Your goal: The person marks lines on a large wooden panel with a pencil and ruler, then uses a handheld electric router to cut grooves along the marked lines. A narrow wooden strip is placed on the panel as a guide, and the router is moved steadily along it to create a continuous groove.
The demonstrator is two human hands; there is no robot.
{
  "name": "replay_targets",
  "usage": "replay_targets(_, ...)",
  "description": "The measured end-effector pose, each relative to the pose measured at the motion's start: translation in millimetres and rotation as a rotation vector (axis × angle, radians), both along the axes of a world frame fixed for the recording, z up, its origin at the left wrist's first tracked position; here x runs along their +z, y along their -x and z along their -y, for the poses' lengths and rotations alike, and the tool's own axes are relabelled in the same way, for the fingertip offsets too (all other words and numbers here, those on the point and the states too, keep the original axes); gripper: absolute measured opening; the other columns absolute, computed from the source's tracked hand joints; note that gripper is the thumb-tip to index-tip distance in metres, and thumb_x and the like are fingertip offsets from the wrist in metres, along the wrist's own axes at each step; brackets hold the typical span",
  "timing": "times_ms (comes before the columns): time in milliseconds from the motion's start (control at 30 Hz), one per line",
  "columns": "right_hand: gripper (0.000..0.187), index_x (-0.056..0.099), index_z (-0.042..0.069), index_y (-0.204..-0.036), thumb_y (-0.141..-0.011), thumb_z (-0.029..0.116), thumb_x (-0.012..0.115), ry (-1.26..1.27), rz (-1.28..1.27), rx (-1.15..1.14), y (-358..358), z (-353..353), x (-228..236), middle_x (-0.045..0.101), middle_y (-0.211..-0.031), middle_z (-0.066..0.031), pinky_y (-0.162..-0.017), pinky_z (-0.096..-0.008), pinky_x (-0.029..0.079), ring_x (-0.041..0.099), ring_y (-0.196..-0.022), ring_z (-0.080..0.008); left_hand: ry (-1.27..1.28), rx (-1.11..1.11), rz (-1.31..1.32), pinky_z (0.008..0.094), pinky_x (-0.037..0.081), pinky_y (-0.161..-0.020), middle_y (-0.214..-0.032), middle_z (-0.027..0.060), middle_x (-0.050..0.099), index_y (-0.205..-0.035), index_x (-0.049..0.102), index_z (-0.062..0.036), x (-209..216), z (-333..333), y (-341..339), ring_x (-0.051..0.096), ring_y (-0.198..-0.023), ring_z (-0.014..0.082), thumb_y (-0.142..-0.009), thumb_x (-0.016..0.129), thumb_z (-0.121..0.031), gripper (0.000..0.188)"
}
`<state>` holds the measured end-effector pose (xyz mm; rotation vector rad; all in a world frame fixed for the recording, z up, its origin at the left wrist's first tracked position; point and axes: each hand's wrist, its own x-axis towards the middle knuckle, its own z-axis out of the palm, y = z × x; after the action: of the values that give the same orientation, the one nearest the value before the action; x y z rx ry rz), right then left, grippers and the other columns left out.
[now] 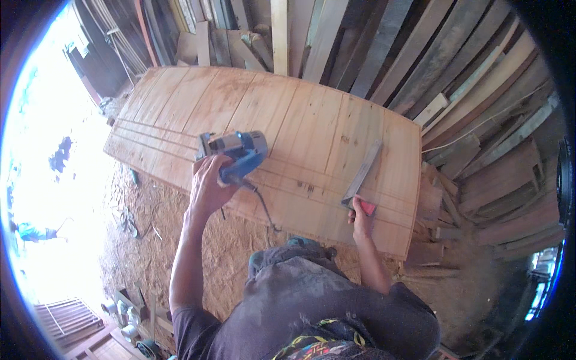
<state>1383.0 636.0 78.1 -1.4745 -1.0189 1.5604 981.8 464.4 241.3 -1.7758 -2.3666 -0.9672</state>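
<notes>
A blue and silver corded power tool point(243, 153) is gripped in my left hand point(211, 183), over the left half of a large wooden panel point(306, 114). Its dark cord runs down toward the panel's near edge. The exact kind of tool is hard to make out. My right hand point(360, 221) is closed around the red handle of a handsaw point(364, 171). The saw's long metal blade points away from me over the panel's right part. Several boards make up the panel, with straight lines running along and across it.
Many planks point(384, 54) lean and lie beyond the panel and along the right. Wood shavings point(210, 252) cover the floor on my near side. Sandals point(128, 222) lie at the left. A slatted wooden frame point(69, 318) is at the lower left, near bright daylight.
</notes>
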Motion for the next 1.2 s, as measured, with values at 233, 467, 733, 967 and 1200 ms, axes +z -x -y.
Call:
replay_targets(233, 0.038, 0.068, 0.009, -0.124, -0.099, 0.037, 0.073, -0.008, -0.003, 0.077, -0.1, -2.9, -9.8, 0.063, -0.081, 0.0022, -0.042, -0.0247, 0.04, 0.053, -0.053, -0.0063, -0.394, 0.048, 0.076, 0.0393, 0.051, -0.075, -0.081, 0.0094, 0.072, -0.09, 0.073, -0.004, -17.7, -26.1, -16.1, 0.067, -0.074, 0.0283, -0.076, 0.089, -0.02, 0.026)
replay_targets(467, 0.038, 0.067, 0.008, -0.127, -0.099, 0.033, 0.074, 0.015, -0.055, 0.08, -0.1, -0.9, -11.5, 0.063, -0.085, 0.0019, -0.04, -0.0236, 0.037, 0.053, -0.052, -0.0062, -0.513, 0.185, 0.172, 0.0378, 0.05, -0.071, -0.073, 0.0103, 0.069, -0.078, 0.073, -0.0033, -25.2, -69.6, -27.8, 0.065, -0.067, 0.0267, -0.074, 0.086, -0.012, 0.016)
replay_targets(733, 0.035, 0.068, 0.008, -0.125, -0.099, 0.031, 0.074, 0.057, -0.015, 0.062, 1.4, -2.9, 4.3, 0.066, -0.088, 0.0009, -0.04, -0.0237, 0.038, 0.055, -0.052, -0.0073, -0.543, -0.035, 0.15, 0.0381, 0.05, -0.071, -0.073, 0.0098, 0.068, -0.077, 0.072, -0.0059, -12.0, -104.9, -53.9, 0.065, -0.07, 0.0288, -0.068, 0.09, -0.015, 0.022)
replay_targets(967, 0.023, 0.068, 0.009, -0.11, -0.097, 0.027, 0.077, -0.081, -0.074, -0.209, 22.6, -4.7, 20.6, 0.065, -0.089, 0.0007, -0.046, -0.027, 0.041, 0.055, -0.054, -0.0109, -0.348, -0.169, 0.183, 0.0415, 0.049, -0.085, -0.088, 0.0083, 0.069, -0.095, 0.071, -0.0082, -1.0, -93.8, -44.3, 0.067, -0.085, 0.0302, -0.068, 0.094, -0.029, 0.041)
replay_targets(1200, 0.028, 0.064, 0.009, -0.108, -0.098, 0.032, 0.076, -0.38, -0.21, -0.416, 66.5, 9.2, 112.7, 0.064, -0.094, 0.0002, -0.057, -0.0272, 0.04, 0.052, -0.066, -0.0101, -0.075, -0.269, 0.062, 0.0483, 0.038, -0.107, -0.121, 0.0121, 0.064, -0.135, 0.059, -0.0102, 24.0, -66.1, -19.3, 0.06, -0.118, 0.0296, -0.082, 0.084, -0.043, 0.067)
